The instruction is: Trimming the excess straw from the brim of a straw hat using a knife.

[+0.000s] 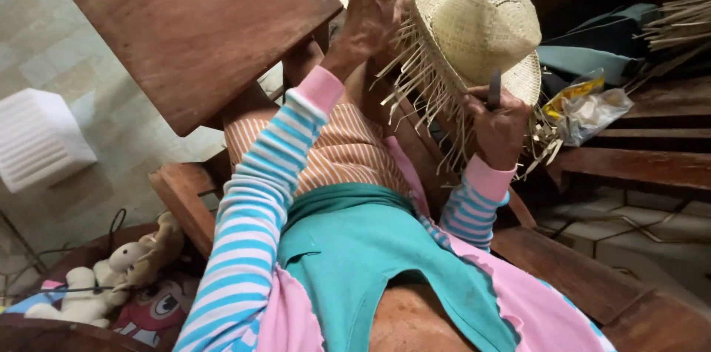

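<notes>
A pale woven straw hat [481,22] rests on my lap, its brim unfinished with several loose straw strands [415,81] sticking out. My left hand [370,18] is raised at the hat's left brim, fingers closed on the strands there. My right hand [500,126] grips the lower right brim and holds a thin dark tool [494,91] upright against the straw. Both arms wear blue-and-white striped sleeves with pink cuffs.
A dark wooden table [192,26] stands to the left, close to my left arm. A wooden bench [652,163] at the right carries a plastic bag [592,111] and straw bundles [678,22]. A plush toy [122,267] lies at the lower left, and a white box [37,141] sits on the tiled floor.
</notes>
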